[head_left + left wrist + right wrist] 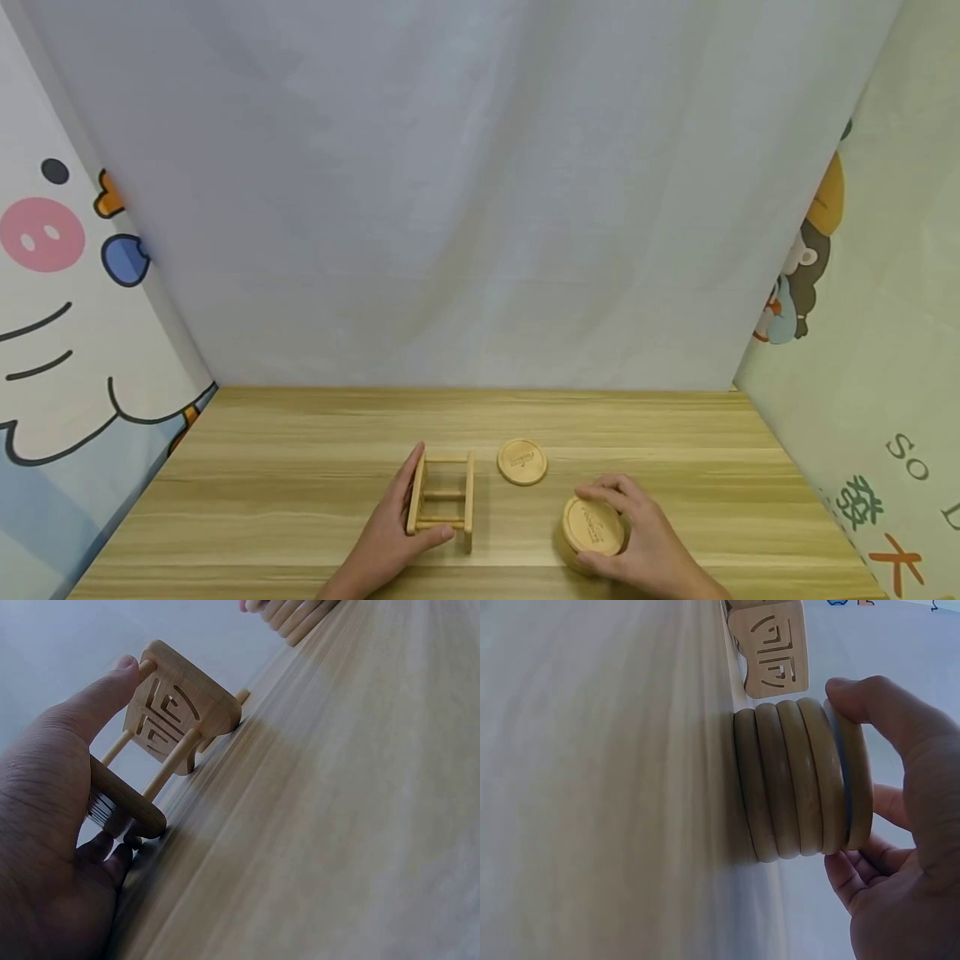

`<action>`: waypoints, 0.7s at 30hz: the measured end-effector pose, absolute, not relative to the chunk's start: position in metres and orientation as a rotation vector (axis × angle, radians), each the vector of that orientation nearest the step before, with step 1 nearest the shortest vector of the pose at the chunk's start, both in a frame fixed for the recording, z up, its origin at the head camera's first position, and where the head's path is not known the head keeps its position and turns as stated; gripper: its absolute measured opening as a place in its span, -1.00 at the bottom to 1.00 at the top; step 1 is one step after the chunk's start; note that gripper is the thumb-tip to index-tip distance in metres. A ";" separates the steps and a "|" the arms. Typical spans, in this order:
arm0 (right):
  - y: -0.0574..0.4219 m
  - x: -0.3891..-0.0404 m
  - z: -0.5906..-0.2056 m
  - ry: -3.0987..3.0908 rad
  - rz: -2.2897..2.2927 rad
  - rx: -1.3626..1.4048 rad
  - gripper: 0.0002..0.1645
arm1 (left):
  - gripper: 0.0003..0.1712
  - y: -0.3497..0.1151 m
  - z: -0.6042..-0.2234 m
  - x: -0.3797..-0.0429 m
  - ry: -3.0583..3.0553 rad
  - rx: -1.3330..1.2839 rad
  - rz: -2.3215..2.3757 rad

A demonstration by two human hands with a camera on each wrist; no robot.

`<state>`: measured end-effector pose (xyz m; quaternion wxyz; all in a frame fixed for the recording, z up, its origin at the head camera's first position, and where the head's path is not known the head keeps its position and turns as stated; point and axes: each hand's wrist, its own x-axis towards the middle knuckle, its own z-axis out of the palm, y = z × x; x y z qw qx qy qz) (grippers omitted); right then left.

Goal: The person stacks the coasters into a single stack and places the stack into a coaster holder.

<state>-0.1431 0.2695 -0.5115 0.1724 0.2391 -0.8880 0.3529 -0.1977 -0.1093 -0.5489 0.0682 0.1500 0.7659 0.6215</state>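
My left hand grips a small wooden coaster rack by its left panel, the thumb along a near rod. In the left wrist view the rack's far panel shows cut-out slots, and the rack stands on the table. To its right, my right hand pinches the rim of the top round wooden coaster. Seen from the right wrist, that coaster is slightly tilted off the stack of several coasters, with a thin gap below it. A single coaster lies flat behind, between the hands.
The wood-grain table meets a pale hanging cloth at its back edge. Printed cloths stand at both sides, the left one with a pig-like drawing, the right one with lettering.
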 end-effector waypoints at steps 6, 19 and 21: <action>0.269 -0.141 -0.511 -2.537 0.992 0.667 -0.15 | 0.36 -0.109 -0.549 -0.197 2.305 0.462 1.877; 0.271 -0.143 -0.518 -2.536 1.037 0.694 -0.14 | 0.37 -0.110 -0.552 -0.199 2.350 0.477 1.850; 0.271 -0.144 -0.518 -2.538 1.035 0.693 -0.14 | 0.37 -0.110 -0.552 -0.199 2.355 0.477 1.848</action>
